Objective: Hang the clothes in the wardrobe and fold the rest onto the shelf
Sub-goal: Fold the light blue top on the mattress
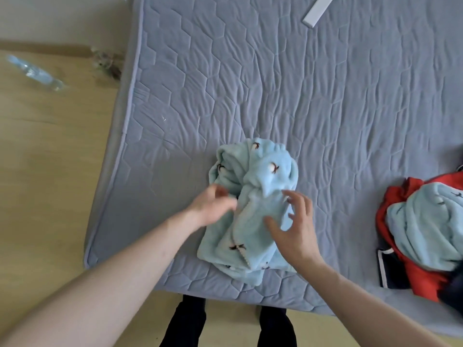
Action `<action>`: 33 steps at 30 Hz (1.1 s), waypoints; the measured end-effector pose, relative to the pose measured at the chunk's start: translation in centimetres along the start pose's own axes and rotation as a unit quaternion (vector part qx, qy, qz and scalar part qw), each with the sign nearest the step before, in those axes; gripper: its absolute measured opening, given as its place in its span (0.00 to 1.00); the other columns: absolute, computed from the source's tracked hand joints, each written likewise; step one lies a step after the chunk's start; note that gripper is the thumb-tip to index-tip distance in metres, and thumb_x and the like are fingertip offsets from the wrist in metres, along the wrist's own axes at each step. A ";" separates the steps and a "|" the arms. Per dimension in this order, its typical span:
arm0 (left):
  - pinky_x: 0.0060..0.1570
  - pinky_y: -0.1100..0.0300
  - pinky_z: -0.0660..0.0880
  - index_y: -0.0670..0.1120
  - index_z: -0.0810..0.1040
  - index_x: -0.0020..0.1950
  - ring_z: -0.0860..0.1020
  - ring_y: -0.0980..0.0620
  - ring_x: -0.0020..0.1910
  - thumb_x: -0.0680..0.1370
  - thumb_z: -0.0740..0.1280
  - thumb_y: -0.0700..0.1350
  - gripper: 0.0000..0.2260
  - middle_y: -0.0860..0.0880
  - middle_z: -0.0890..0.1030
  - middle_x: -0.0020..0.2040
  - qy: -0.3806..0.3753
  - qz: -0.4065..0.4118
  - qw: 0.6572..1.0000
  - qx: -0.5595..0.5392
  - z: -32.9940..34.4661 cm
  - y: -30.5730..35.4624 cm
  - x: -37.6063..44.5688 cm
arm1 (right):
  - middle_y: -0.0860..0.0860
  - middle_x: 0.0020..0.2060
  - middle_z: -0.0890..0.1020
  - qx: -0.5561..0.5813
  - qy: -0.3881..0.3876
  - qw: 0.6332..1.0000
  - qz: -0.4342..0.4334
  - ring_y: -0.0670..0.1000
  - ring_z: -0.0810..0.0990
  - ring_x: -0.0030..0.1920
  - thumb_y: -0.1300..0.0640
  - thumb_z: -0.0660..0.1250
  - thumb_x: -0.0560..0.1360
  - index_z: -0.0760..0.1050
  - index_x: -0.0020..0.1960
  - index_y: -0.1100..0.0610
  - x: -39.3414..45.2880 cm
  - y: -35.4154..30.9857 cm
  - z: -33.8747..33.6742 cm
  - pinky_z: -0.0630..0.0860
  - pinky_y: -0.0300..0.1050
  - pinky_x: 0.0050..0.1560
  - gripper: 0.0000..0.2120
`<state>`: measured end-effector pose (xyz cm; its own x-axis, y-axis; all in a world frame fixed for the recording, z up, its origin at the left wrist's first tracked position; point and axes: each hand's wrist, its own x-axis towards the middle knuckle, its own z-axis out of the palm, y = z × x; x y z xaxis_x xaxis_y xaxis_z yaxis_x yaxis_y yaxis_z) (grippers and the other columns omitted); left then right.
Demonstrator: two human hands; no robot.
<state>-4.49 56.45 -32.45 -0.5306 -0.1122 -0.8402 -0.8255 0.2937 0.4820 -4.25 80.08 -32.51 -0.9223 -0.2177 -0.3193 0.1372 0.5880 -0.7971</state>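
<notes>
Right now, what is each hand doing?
Left hand: blurred at the edge of the folded light-blue fleece garment; grip cannot be told.
Right hand: open, fingers spread over the garment, holding nothing.

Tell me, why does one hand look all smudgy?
In the head view, the left hand is smeared by motion blur over the light blue fleece garment; the right hand looks sharper; the wide lens bends the mattress edges.

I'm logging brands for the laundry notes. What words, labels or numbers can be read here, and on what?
No readable text in this view.
Light blue fleece garment: only small embroidered motifs, no letters.
Plastic bottle on the floor: label too blurred to read.
White strip on the mattress: blank.
Clothes pile: no print legible.
</notes>
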 end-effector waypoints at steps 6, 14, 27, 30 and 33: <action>0.63 0.47 0.77 0.50 0.78 0.68 0.81 0.46 0.60 0.65 0.74 0.64 0.35 0.49 0.83 0.61 0.003 -0.009 0.982 -0.188 0.8 6.3 2.7 | 0.39 0.56 0.77 0.081 -0.068 0.979 0.175 0.42 0.79 0.54 0.51 0.79 0.69 0.68 0.59 0.38 1.3 -0.2 2.5 0.79 0.39 0.48 0.27; 0.44 0.66 0.79 0.49 0.82 0.60 0.85 0.57 0.50 0.81 0.69 0.50 0.09 0.52 0.87 0.53 -0.019 0.058 0.982 -0.181 -2.8 2.6 2.4 | 0.49 0.30 0.74 0.141 0.006 0.957 0.253 0.44 0.71 0.31 0.64 0.62 0.66 0.73 0.39 0.57 2.6 1.3 -1.6 0.70 0.40 0.33 0.04; 0.56 0.59 0.76 0.58 0.80 0.62 0.82 0.61 0.56 0.59 0.77 0.73 0.36 0.62 0.85 0.57 -0.099 0.002 0.986 -0.135 -0.1 -2.1 0.1 | 0.55 0.45 0.81 0.063 -0.083 0.939 0.327 0.51 0.79 0.44 0.59 0.66 0.75 0.74 0.52 0.54 1.9 2.7 0.4 0.77 0.48 0.43 0.06; 0.60 0.57 0.77 0.57 0.82 0.60 0.82 0.61 0.56 0.67 0.77 0.65 0.25 0.60 0.85 0.55 -0.048 0.043 0.993 -0.102 0.3 -2.7 -0.2 | 0.56 0.43 0.82 0.060 -0.103 0.953 0.280 0.52 0.80 0.44 0.60 0.69 0.74 0.75 0.50 0.55 1.4 2.7 -0.7 0.80 0.51 0.47 0.06; 0.58 0.56 0.78 0.61 0.82 0.57 0.83 0.58 0.56 0.70 0.74 0.59 0.17 0.58 0.86 0.54 0.001 0.069 0.986 -0.151 0.0 -3.1 -0.9 | 0.51 0.37 0.80 0.027 -0.066 0.967 0.246 0.46 0.77 0.37 0.61 0.70 0.73 0.74 0.44 0.55 1.4 3.1 -2.1 0.75 0.42 0.37 0.06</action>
<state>-1.43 55.67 -33.23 -0.6425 -0.0938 -0.7605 -0.7645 0.0099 0.6446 -5.87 83.26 -34.35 -0.6863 -0.0216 -0.7270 0.5700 0.6050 -0.5560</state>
